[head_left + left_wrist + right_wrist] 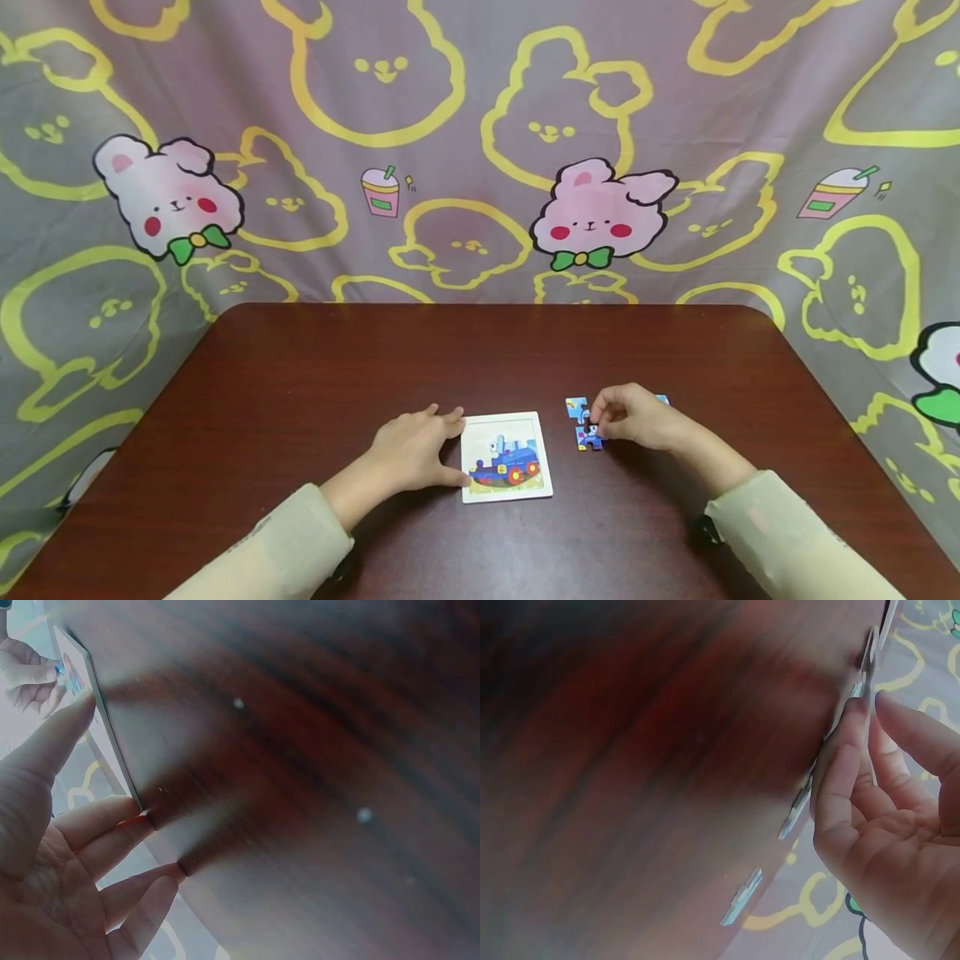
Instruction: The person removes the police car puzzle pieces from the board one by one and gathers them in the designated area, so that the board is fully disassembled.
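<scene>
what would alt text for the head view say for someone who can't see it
A person's left hand touches a white-framed train puzzle on a dark reddish table, while the right hand appears to pinch one of the loose puzzle pieces. A cartoon-printed cloth hangs behind.

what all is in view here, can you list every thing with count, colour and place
puzzle board: one, white frame, flat on the table, between the two hands
train picture: one, mostly blue with red and yellow wheels, inside the frame
loose puzzle pieces: at least three, mostly blue, right of the puzzle board; some may be hidden
table: one, dark reddish brown, under everything
cloth: patterned, grey-pink with yellow outlines, pink bunnies and drink cups, behind and beside the table
sleeves: two, pale beige, one on each arm
left hand: one, touching the puzzle board's left edge
right hand: one, over the loose puzzle pieces, seemingly pinching one
</scene>
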Demonstrator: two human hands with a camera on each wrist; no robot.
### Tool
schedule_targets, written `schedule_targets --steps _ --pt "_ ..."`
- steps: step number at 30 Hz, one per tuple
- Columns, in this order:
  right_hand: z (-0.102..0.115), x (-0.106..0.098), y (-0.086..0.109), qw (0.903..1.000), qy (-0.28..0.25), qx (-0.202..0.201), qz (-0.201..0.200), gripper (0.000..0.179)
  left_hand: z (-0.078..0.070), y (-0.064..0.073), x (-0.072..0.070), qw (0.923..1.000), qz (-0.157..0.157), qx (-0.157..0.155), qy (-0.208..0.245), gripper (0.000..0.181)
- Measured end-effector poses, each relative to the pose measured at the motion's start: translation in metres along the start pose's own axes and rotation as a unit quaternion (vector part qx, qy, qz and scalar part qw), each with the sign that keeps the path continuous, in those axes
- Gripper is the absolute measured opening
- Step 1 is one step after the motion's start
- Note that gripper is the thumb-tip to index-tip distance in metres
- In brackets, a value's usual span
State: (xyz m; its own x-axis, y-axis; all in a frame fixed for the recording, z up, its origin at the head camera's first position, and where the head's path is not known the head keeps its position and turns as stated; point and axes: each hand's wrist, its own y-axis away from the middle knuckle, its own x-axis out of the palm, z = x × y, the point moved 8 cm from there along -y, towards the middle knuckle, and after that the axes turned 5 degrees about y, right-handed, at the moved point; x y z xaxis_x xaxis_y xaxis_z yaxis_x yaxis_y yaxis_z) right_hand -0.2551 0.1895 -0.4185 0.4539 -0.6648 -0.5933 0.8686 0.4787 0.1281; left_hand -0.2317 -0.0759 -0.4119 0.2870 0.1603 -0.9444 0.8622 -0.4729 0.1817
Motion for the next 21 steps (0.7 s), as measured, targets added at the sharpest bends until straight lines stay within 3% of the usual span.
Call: schedule_targets --steps 10,21 --pt "0.011 -0.008 -0.003 0.9987 0.043 -0.023 -0.012 0.009 0.0 0.0 0.0 1.0 -0.004 0.002 -0.001 0.082" --pt "0.046 0.03 -0.026 0.9949 0.073 -0.052 0.046 0.009 0.0 0.001 0.0 1.0 -0.003 0.007 0.001 0.082"
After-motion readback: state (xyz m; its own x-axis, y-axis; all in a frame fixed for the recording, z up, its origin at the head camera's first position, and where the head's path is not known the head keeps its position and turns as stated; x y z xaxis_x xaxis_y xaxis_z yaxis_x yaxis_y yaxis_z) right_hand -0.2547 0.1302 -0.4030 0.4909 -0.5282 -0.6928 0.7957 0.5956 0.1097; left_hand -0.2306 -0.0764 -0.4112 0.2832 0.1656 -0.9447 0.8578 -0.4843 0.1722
